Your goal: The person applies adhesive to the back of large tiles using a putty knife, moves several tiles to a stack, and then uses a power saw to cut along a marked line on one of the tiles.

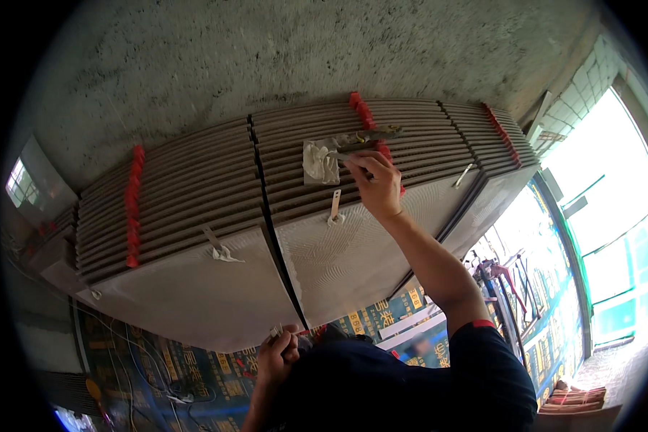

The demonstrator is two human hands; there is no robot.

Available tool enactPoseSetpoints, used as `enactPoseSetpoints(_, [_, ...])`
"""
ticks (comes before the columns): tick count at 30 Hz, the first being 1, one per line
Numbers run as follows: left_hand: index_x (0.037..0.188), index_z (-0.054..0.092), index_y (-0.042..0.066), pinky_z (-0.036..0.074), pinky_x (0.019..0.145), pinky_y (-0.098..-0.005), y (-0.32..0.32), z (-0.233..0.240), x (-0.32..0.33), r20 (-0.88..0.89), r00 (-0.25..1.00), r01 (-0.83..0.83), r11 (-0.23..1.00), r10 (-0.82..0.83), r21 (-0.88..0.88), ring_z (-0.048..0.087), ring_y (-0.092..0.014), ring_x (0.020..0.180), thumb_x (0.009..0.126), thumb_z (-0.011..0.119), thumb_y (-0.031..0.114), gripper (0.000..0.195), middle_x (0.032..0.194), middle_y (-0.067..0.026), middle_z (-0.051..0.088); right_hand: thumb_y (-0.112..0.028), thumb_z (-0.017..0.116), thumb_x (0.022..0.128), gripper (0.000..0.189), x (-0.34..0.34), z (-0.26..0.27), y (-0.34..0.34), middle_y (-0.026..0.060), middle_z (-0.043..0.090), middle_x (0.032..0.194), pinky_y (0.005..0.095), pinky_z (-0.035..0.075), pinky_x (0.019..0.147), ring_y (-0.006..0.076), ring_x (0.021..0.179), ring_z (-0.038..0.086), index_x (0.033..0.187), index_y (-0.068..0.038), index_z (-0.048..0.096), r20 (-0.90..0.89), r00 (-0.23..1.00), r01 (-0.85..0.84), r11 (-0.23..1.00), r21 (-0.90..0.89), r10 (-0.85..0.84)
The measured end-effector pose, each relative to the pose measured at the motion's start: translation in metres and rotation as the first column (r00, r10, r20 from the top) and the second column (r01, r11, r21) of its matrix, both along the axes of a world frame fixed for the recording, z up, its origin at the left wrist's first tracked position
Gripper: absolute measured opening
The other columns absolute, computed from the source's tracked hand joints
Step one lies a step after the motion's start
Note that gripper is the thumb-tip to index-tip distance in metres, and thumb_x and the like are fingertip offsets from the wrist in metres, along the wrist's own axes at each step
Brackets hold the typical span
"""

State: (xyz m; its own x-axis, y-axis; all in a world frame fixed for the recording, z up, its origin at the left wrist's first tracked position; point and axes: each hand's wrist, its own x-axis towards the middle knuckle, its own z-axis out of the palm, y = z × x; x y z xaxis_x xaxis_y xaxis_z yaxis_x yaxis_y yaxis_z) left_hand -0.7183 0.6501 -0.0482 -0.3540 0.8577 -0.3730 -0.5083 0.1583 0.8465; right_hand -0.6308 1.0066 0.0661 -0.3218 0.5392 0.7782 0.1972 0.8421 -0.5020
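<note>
My right hand pinches a thin strip, its tip at a mound of white paste. Under that paste is a small flat plate, resting on the upper edges of stacked tiles. A paste-smeared tool handle lies just beyond my fingers. Lower down, near my body, my left hand holds a few small pale strips. Metal strips with paste on their lower ends are stuck to the front tiles: one at the middle, another at the left.
Red corner protectors run across the leaning tile rows. A rough concrete wall rises behind them. Cables trail over the printed floor covering. Tools with red handles stand right, near a bright opening.
</note>
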Motion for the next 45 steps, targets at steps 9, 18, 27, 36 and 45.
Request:
enactPoseSetpoints(9, [0.107,0.054,-0.004,0.034,0.050,-0.0220,-0.007,-0.002,-0.015,0.192,0.981,0.029,0.999,-0.024,-0.023,0.037,-0.008,0.053,0.092,0.049,0.012,0.022,0.074,-0.0030,0.049,-0.005,0.070,0.079,0.010,0.012,0.044,-0.004,0.0094,0.067,0.090,0.0293,0.051,0.063,0.0207,0.076,0.065,0.088,-0.003,0.069,-0.105,0.983,0.154,0.988,0.026,-0.151])
enactPoseSetpoints(18, [0.107,0.056,-0.002,0.031,0.047,-0.0250,0.024,-0.030,-0.018,0.481,0.868,0.126,0.992,-0.121,0.022,0.037,-0.008,0.049,0.094,0.051,0.014,0.021,0.072,-0.0034,0.052,-0.007,0.068,0.084,0.013,0.133,0.128,0.001,0.0059,0.066,0.091,0.0238,0.049,0.073,0.0119,0.078,0.062,0.094,0.000,0.068,-0.171,0.910,0.395,0.915,0.078,-0.378])
enactPoseSetpoints(27, [0.106,0.056,-0.001,0.031,0.045,-0.0239,0.063,-0.041,0.011,0.404,0.903,0.196,0.976,-0.143,-0.093,0.037,-0.009,0.048,0.093,0.052,0.015,0.021,0.070,-0.0047,0.051,-0.020,0.064,0.086,0.017,0.322,0.123,0.031,0.0067,0.067,0.083,0.0282,0.051,0.069,0.0144,0.076,0.065,0.096,-0.006,0.069,0.199,0.670,0.721,0.691,0.055,-0.715])
enactPoseSetpoints(36, [0.104,0.057,-0.002,0.030,0.045,-0.0218,0.145,-0.027,0.096,0.353,0.927,0.190,0.972,-0.129,-0.142,0.036,-0.008,0.049,0.093,0.050,0.013,0.020,0.071,-0.0038,0.051,-0.016,0.062,0.083,0.011,0.425,0.028,0.133,0.0101,0.062,0.083,0.0371,0.051,0.072,0.0281,0.078,0.062,0.088,-0.008,0.067,0.548,0.646,0.555,0.820,0.141,-0.531])
enactPoseSetpoints(45, [0.103,0.057,-0.001,0.032,0.046,-0.0202,0.195,-0.018,0.194,0.358,0.927,0.195,0.960,-0.114,-0.199,0.036,-0.008,0.051,0.094,0.050,0.014,0.019,0.073,-0.0033,0.050,-0.018,0.059,0.083,0.012,0.451,-0.003,0.217,0.0093,0.060,0.086,0.0390,0.050,0.072,0.0282,0.079,0.061,0.087,-0.008,0.064,0.684,0.653,0.345,0.932,0.112,-0.324])
